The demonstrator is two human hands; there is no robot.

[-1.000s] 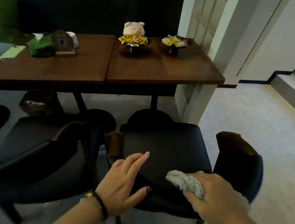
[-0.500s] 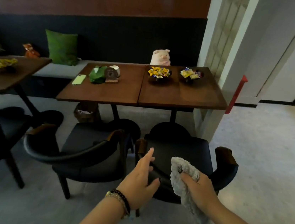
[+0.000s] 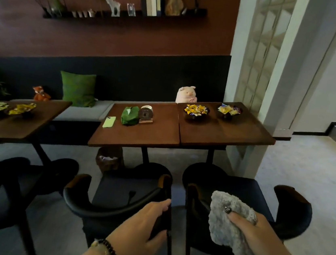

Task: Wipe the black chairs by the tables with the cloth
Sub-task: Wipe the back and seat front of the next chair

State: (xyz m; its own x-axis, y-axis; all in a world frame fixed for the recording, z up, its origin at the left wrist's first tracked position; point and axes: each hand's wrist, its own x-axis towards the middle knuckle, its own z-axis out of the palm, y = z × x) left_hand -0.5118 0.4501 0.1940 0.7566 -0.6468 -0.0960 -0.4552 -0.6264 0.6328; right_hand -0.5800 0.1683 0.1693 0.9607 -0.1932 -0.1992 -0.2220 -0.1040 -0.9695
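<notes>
Right hand [image 3: 255, 233] grips a grey fluffy cloth [image 3: 229, 221], fingers curled round it, above the near right black chair [image 3: 239, 191] | Left hand [image 3: 142, 228] grasps the backrest end of the middle black chair [image 3: 111, 201], thumb and fingers wrapped on it | Far: wooden tables [image 3: 215, 133] with candy bowls [image 3: 195, 110], green phone [image 3: 109, 121]

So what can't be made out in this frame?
Head view only:
- Left hand: fingertips hidden behind the chair armrest.
- Cloth: lower end cut off by the bottom edge.
- Right chair: seat mostly hidden by cloth and right hand.
- Far-left chair: too dark, cropped.
</notes>
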